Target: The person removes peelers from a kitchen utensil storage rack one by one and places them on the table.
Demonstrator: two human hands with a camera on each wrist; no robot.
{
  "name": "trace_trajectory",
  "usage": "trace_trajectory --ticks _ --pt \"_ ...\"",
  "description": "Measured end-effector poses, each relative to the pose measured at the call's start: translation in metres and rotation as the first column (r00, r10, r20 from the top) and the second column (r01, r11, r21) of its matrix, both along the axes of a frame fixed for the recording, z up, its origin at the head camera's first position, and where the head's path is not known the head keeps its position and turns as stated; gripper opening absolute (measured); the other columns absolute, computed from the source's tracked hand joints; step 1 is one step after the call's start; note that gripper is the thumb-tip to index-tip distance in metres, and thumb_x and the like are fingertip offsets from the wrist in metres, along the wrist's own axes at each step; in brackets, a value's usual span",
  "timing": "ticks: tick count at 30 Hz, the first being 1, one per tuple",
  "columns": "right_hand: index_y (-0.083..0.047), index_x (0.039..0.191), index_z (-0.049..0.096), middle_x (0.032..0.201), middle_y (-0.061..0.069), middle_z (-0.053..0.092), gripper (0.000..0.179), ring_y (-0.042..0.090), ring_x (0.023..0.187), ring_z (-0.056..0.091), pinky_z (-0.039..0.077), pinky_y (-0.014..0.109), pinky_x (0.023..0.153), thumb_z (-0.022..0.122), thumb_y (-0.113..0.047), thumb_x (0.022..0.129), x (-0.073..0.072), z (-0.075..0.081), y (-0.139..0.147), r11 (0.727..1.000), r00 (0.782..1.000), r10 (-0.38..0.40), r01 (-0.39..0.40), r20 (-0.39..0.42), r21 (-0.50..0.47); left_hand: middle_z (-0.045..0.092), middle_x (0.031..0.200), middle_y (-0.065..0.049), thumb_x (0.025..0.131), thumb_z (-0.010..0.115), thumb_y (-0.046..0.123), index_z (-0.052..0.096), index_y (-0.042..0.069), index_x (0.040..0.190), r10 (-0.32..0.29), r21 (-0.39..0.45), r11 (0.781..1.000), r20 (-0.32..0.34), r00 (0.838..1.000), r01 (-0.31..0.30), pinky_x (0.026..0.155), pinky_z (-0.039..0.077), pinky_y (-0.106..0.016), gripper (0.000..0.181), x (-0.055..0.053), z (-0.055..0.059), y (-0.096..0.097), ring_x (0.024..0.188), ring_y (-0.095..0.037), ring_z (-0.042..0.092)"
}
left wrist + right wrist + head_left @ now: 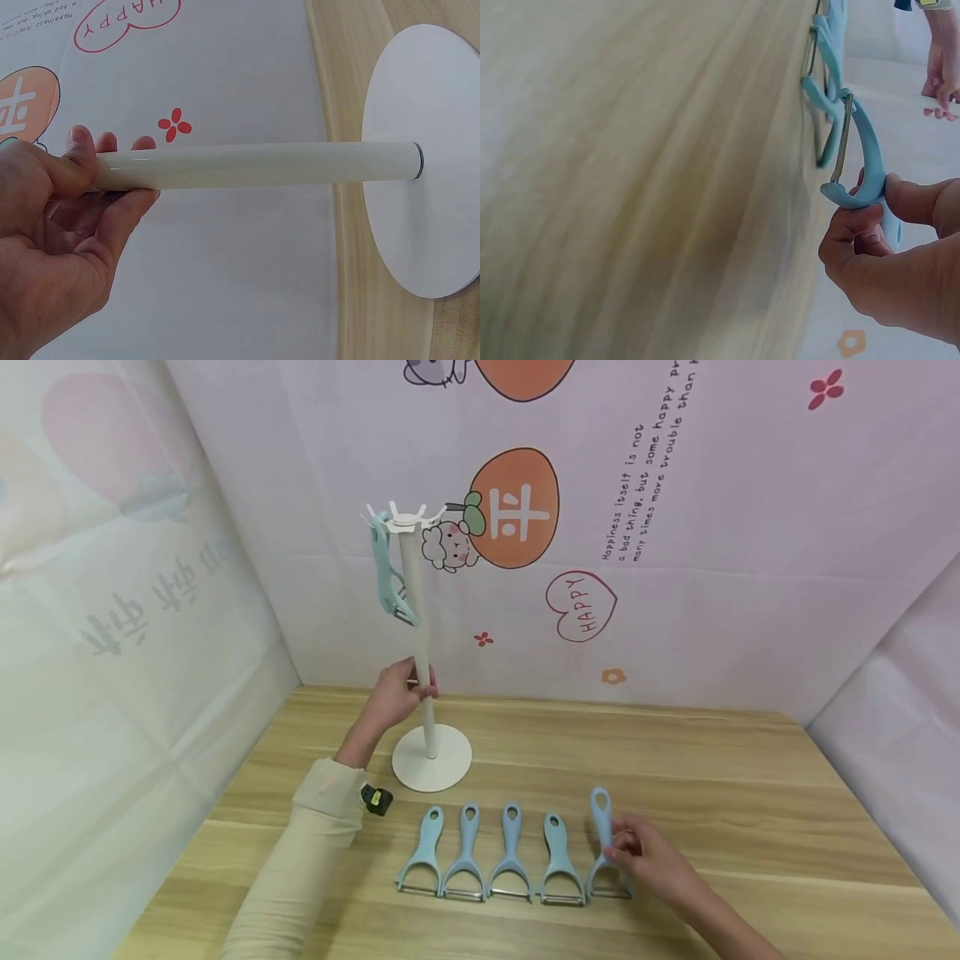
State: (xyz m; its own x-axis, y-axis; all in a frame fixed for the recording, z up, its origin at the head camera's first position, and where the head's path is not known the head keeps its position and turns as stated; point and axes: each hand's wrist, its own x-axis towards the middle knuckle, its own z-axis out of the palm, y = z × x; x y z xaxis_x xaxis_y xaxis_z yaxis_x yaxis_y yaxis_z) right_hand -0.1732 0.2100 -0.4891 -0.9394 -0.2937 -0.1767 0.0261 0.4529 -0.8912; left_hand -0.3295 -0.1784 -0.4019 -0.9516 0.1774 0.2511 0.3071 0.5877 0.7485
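Observation:
My left hand (393, 697) grips the pole (255, 165) of a white stand, fingers and thumb around it above the round base (450, 777). At the stand's top is a ring of hooks (405, 518), where at least one light-blue peeler (382, 564) hangs on the left side. My right hand (656, 860) pinches a blue Y-shaped peeler (870, 150) between thumb and fingers, at the lower handle. That peeler is lifted, its looped handle end upward and the blade toward the table's front. Several similar peelers (512, 835) lie in a row to its left.
The wooden table (720, 777) runs back to a printed white cloth wall (712, 635), with more cloth on both sides. A black device (377, 799) is strapped by the left sleeve. The stand's base lies just behind the row of peelers.

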Motion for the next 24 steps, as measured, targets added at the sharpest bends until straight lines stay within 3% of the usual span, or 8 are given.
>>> trace_trajectory --ticks 10,16,24 --pt "0.016 0.116 0.051 0.083 0.009 0.067 0.035 0.008 0.072 0.057 0.047 0.021 0.064 0.066 0.001 0.087 0.0 -0.014 0.003 0.996 0.999 0.012 -0.01 -0.031 0.086 0.07 0.096 -0.018 0.094 0.066 0.001 0.061 0.0 0.097 -0.007 0.008 1.0 0.015 1.0 0.006 0.091 0.058 -0.046 0.006 0.001 -0.001 -0.002 0.094 -0.031 0.071" --pt "0.01 0.111 0.057 0.081 0.005 0.066 0.03 0.014 0.075 0.057 0.046 0.021 0.064 0.07 0.001 0.085 0.002 -0.017 -0.005 0.978 0.996 -0.084 0.089 -0.031 0.19 0.07 0.095 -0.018 0.093 0.066 0.0 0.061 0.0 0.096 -0.011 0.012 1.0 0.01 1.0 0.01 0.09 0.058 -0.046 0.006 0.002 -0.002 -0.005 0.093 -0.032 0.071" --pt "0.006 0.107 0.061 0.081 0.003 0.065 0.027 0.014 0.077 0.058 0.047 0.021 0.065 0.073 0.0 0.084 0.0 -0.019 -0.007 0.944 0.99 -0.12 0.137 -0.076 0.299 0.07 0.095 -0.017 0.093 0.067 0.001 0.061 0.001 0.096 -0.016 0.002 1.0 -0.006 1.0 0.016 0.09 0.059 -0.046 0.007 -0.001 -0.002 -0.002 0.094 -0.031 0.07"
